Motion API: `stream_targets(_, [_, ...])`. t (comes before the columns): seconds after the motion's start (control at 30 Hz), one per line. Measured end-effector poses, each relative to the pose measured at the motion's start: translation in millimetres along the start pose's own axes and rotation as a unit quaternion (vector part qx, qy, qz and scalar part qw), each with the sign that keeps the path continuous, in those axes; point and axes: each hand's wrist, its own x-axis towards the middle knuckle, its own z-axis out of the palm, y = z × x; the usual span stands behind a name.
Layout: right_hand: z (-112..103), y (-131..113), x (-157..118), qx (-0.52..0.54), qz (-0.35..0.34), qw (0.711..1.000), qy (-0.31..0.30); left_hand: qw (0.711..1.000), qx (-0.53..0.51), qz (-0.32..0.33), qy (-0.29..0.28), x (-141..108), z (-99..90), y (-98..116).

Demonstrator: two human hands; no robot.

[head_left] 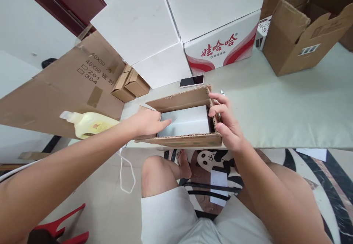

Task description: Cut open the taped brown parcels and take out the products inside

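An open brown cardboard box (182,141) lies lengthwise at the table's near edge. Inside it sits a pale grey-white box (190,120) with a smooth top. My left hand (147,122) is closed over the left end of the cardboard box, one digit reaching across the pale box's top; its other fingers are partly hidden. At the opposite end, my right hand (227,120) grips the cardboard box's right wall, fingertips curled over the rim. A dark-screened phone (192,81) lies just behind the cardboard box.
A yellow pump bottle (95,124) stands left, before a large cardboard sheet (68,78). Two small brown boxes (129,84) and stacked white cartons (162,65) line the back. An open carton (300,41) stands back right. A white cord (129,174) hangs below the table edge.
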Motion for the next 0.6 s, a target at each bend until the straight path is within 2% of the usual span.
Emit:
stream_targets(0.07, [-0.7, -1.6, -0.5, -0.003, 0.006, 1.0, -0.004, 0.994, 0.078, -0.032, -0.075, -3.2, -5.0, 16.7])
stream_targets(0.13, [-1.6, -3.1, -0.8, -0.008, 0.011, 1.0, -0.01, 0.989, 0.1, -0.054, -0.093, -4.9, -9.3, 28.8])
stream_targets(0.2, [-2.1, -4.0, -0.6, -0.015, 0.019, 1.0, -0.014, 0.989, 0.085, -0.069, -0.095, -3.1, -11.4, 32.2])
stream_targets(0.43, [0.8, -2.9, -0.5, -0.039, 0.022, 0.999, -0.017, 0.991, -0.078, -0.075, -0.08, 10.2, -2.9, 18.5])
stream_targets(0.5, [1.8, -1.7, -0.8, -0.042, 0.019, 0.999, -0.018, 0.987, -0.118, -0.089, -0.055, 9.8, 1.9, 17.3])
stream_targets(0.6, [2.6, -0.2, -0.7, -0.053, 0.022, 0.998, -0.01, 0.971, -0.213, -0.11, 0.011, 4.2, 5.8, 15.7])
